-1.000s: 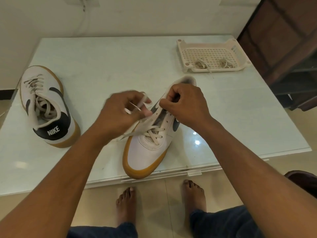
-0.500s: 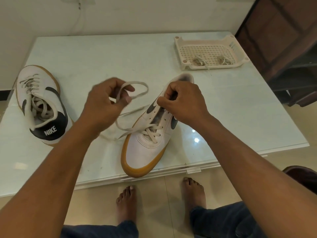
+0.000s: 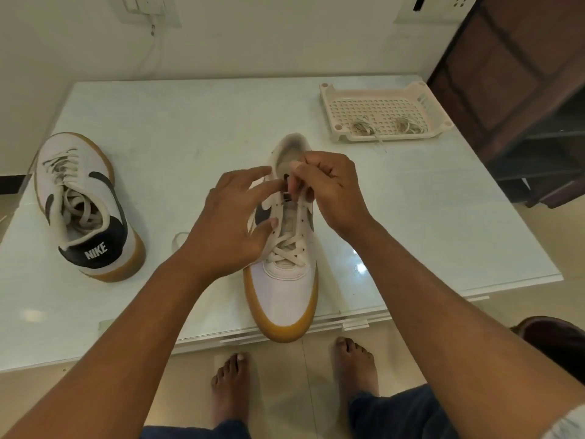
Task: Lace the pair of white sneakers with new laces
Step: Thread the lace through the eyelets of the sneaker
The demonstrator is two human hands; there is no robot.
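Hands [image 3: 278, 204] over sneaker [image 3: 285, 289], tray [image 3: 332, 99] beyond

Head view, looking down
It looks forward and steeply down, close above both hands [image 3: 278, 213] and the bench [image 3: 190, 128].

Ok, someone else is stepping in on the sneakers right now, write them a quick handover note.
Left hand: fingers spread, resting against the side of the middle sneaker; no clear grip on anything.
Right hand: pinching the lace at the upper eyelets.
Middle sneaker: toe toward you at the table's near edge, only the lower eyelets crossed; a slack loop of lace lies left of it.
Left sneaker: heel toward you, looks laced, ends loose inside.
Tray at the far right holds two bundled laces.
Left to do: thread the upper eyelets and tidy the ends.
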